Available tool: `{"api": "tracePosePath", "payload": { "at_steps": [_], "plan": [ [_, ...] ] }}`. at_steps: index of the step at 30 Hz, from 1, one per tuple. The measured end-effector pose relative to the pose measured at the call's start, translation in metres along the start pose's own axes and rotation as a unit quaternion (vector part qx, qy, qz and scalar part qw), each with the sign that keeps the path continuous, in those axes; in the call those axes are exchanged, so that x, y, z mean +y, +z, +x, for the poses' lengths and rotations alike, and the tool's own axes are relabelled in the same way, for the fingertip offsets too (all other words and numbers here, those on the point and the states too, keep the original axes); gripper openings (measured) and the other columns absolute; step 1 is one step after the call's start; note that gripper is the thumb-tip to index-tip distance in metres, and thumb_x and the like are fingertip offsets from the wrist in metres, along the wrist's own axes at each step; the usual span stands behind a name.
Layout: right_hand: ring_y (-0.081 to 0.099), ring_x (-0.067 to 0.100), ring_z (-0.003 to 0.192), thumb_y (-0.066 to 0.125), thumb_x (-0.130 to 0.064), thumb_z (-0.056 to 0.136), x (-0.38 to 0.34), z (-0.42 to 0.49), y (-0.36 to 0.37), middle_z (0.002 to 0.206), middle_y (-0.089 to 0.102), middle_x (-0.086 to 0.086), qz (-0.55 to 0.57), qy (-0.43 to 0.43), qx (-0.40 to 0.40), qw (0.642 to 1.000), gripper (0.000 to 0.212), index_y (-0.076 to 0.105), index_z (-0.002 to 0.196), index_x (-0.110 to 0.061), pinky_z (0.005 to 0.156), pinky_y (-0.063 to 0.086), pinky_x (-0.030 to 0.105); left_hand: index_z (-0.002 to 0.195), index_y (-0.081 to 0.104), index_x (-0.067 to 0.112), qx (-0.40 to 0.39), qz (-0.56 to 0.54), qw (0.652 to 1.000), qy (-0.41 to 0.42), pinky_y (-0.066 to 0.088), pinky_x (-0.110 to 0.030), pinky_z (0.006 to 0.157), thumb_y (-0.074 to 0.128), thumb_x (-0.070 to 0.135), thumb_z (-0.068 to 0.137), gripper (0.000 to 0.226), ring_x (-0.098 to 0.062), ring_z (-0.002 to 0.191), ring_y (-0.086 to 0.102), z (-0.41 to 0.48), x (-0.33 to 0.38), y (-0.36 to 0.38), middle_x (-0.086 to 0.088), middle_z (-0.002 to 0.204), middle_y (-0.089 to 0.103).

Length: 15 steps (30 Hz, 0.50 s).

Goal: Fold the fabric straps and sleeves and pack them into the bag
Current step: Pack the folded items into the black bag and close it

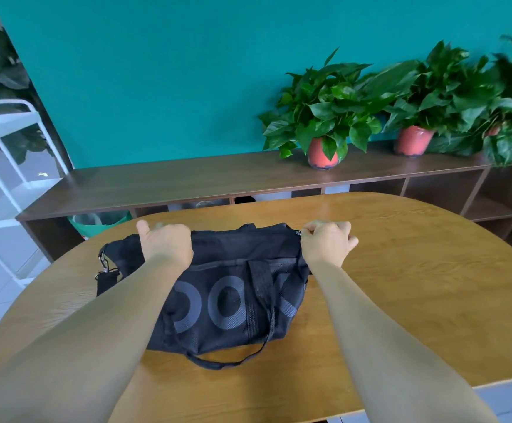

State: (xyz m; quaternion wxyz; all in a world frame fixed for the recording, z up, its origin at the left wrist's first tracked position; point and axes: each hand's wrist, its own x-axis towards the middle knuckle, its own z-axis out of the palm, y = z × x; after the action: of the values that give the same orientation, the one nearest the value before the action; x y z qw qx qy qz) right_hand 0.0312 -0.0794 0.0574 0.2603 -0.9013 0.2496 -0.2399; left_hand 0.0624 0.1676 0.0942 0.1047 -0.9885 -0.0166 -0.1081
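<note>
Now your left hand (165,243) grips the top of the black bag (233,303). Your right hand (325,243) pinches its zipper pull (299,233).

Black duffel bag (233,303) of matt open-mesh cloth with flat grey printed letters; carry handle (261,288) of ribbed woven webbing; bright metal snap hook (104,264), centre left. Table (401,270): smooth, satin light wood, visible grain. Shelf unit (172,181): dark matt wood. Plant pot (318,156), upper right: glossy red.

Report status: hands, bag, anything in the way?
Left hand grips black bag, left end. Right hand pinches zipper pull, right end. Shoulder strap hangs at left, clear of both hands.
</note>
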Motion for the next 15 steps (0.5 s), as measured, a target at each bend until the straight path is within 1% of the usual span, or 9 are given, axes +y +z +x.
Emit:
{"api": "tracePosePath", "payload": {
  "at_steps": [1,2,3,5,6,8,10,13,15],
  "plan": [
    [0.033,0.021,0.117,0.055,-0.022,0.089,0.000,-0.001,-0.001,0.104,0.062,-0.003,-0.006,-0.018,-0.010,1.000,0.027,0.068,0.112,-0.025,0.088,0.022,0.037,0.074,0.055,0.024,-0.003,-0.005,1.000,0.006,0.023,-0.043,0.105,0.048,0.013,0.087,0.018,-0.019,0.082,0.046,0.001,-0.002,0.001,0.007,0.070,0.054],
    [0.030,0.022,0.122,0.056,-0.024,0.087,0.000,-0.002,-0.001,0.121,0.058,-0.001,-0.012,-0.040,-0.025,0.999,0.037,0.061,0.124,-0.025,0.093,0.024,0.039,0.079,0.057,0.025,-0.008,-0.014,1.000,0.013,0.023,-0.044,0.105,0.048,0.014,0.087,0.017,-0.019,0.084,0.046,0.001,-0.004,0.002,0.008,0.072,0.055],
    [0.027,0.024,0.126,0.057,-0.024,0.085,-0.001,-0.004,-0.001,0.132,0.051,0.000,-0.021,-0.067,-0.046,0.996,0.049,0.052,0.133,-0.024,0.098,0.024,0.041,0.087,0.059,0.026,-0.013,-0.027,0.999,0.026,0.022,-0.045,0.105,0.047,0.015,0.087,0.016,-0.019,0.090,0.046,0.002,-0.007,0.004,0.008,0.077,0.057],
    [0.019,0.025,0.133,0.058,-0.023,0.080,-0.003,-0.007,0.000,0.142,0.040,-0.002,-0.054,-0.125,-0.095,0.986,0.067,0.035,0.143,-0.023,0.104,0.021,0.043,0.111,0.059,0.027,-0.021,-0.049,0.997,0.057,0.018,-0.048,0.106,0.049,0.023,0.089,0.025,-0.021,0.107,0.046,0.004,-0.013,0.009,0.007,0.099,0.062],
    [0.016,0.025,0.135,0.059,-0.022,0.079,-0.005,-0.009,0.002,0.145,0.036,-0.002,-0.081,-0.151,-0.118,0.978,0.073,0.030,0.145,-0.022,0.106,0.019,0.044,0.120,0.055,0.027,-0.025,-0.053,0.996,0.069,0.017,-0.049,0.106,0.051,0.030,0.088,0.033,-0.021,0.116,0.045,0.005,-0.018,0.010,0.006,0.111,0.061],
    [0.010,0.026,0.140,0.060,-0.021,0.077,-0.006,-0.009,0.008,0.148,0.032,-0.002,-0.141,-0.184,-0.152,0.961,0.079,0.024,0.147,-0.021,0.109,0.016,0.047,0.127,0.049,0.026,-0.045,-0.048,0.995,0.071,0.016,-0.050,0.106,0.055,0.042,0.083,0.047,-0.021,0.123,0.042,0.006,-0.031,0.009,0.005,0.125,0.056],
    [0.009,0.028,0.141,0.060,-0.020,0.077,-0.007,-0.008,0.013,0.147,0.035,0.000,-0.195,-0.194,-0.162,0.948,0.075,0.027,0.145,-0.020,0.110,0.015,0.049,0.122,0.051,0.027,-0.078,-0.041,0.994,0.058,0.017,-0.050,0.104,0.055,0.053,0.079,0.051,-0.022,0.121,0.044,0.007,-0.043,0.010,0.003,0.125,0.056],
    [0.014,0.029,0.139,0.060,-0.019,0.079,-0.014,-0.006,0.021,0.139,0.044,0.001,-0.240,-0.205,-0.146,0.938,0.058,0.042,0.134,-0.018,0.111,0.017,0.048,0.105,0.054,0.030,-0.109,-0.067,0.991,0.049,0.021,-0.049,0.098,0.051,0.060,0.075,0.043,-0.021,0.104,0.047,0.006,-0.060,0.014,0.003,0.111,0.059],
    [0.019,0.028,0.137,0.058,-0.018,0.082,-0.017,-0.005,0.024,0.133,0.049,0.001,-0.253,-0.206,-0.135,0.936,0.048,0.048,0.129,-0.018,0.110,0.020,0.046,0.110,0.054,0.032,-0.117,-0.090,0.987,0.057,0.022,-0.048,0.096,0.051,0.062,0.075,0.046,-0.021,0.102,0.047,0.005,-0.064,0.015,0.004,0.112,0.060]
  ]
}}
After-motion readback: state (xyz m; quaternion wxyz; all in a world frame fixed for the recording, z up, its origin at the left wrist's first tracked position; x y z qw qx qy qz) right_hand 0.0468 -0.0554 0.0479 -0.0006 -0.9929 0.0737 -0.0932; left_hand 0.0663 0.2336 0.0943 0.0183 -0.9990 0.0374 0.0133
